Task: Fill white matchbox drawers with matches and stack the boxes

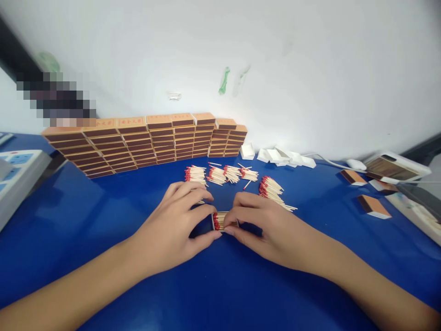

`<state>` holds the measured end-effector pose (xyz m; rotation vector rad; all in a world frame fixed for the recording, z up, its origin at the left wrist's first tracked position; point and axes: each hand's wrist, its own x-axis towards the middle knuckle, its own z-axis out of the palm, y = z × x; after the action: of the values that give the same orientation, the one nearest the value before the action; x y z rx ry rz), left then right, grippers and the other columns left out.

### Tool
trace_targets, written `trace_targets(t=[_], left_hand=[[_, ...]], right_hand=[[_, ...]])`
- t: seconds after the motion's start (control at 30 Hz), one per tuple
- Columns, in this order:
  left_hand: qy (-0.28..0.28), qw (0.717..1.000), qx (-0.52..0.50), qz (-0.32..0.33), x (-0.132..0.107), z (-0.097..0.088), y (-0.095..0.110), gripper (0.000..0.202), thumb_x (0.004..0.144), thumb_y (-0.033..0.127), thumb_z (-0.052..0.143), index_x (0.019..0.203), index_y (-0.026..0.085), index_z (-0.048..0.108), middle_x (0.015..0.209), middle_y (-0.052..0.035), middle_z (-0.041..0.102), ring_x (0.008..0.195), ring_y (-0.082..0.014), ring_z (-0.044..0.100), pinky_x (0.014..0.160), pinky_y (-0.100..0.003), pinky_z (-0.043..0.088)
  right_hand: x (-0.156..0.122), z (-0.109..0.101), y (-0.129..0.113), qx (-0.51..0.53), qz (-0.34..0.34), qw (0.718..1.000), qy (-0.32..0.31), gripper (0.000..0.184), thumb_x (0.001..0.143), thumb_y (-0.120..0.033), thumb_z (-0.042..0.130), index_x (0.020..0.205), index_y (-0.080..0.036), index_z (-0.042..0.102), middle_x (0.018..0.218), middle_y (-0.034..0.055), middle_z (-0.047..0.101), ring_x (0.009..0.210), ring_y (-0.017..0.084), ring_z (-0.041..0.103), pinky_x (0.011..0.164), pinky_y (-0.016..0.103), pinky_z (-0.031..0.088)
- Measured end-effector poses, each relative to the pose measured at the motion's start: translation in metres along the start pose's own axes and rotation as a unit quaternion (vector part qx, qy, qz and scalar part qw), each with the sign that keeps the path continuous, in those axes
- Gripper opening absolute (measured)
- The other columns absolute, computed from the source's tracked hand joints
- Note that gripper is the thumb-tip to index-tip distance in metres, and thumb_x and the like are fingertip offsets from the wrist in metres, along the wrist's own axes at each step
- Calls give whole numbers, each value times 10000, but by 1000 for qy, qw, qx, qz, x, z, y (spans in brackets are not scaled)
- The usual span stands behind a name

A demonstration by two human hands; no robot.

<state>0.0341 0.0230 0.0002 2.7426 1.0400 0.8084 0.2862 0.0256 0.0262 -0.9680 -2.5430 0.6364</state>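
A small matchbox tray (212,223) lies on the blue table between my hands, filled with red-tipped matches (219,220). The thumb and index finger of my left hand (177,225) close on the tray's left end. My right hand (272,227) grips its right end, with the thumb at the near edge and bent fingers over the matches, covering part of them. Just beyond my hands lie loose piles of matches (217,175), their red heads mostly to the left. Another, larger pile of matches (271,188) sits beyond my right hand.
Stacked matchboxes (160,138) form a long row against the white wall. White empty trays (275,155) lie to their right. Several orange-and-brown matchbox sleeves (374,206) are at the right, near a white-framed object (398,166) and a cable. A white-and-blue box (22,177) stands at the left edge.
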Motion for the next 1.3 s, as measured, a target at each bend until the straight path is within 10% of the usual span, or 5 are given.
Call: trace_targets(t=[1.3], left_hand=[[-7, 1000, 2, -2, -1, 1, -1, 216, 989, 399, 734, 1096, 211, 743, 1240, -76, 704, 1289, -283, 579, 1086, -472, 423]], right_hand=[[-1, -5, 5, -55, -65, 995, 48, 174, 1003, -117, 607, 995, -192, 764, 918, 47, 589, 835, 174, 579, 737, 307, 465]])
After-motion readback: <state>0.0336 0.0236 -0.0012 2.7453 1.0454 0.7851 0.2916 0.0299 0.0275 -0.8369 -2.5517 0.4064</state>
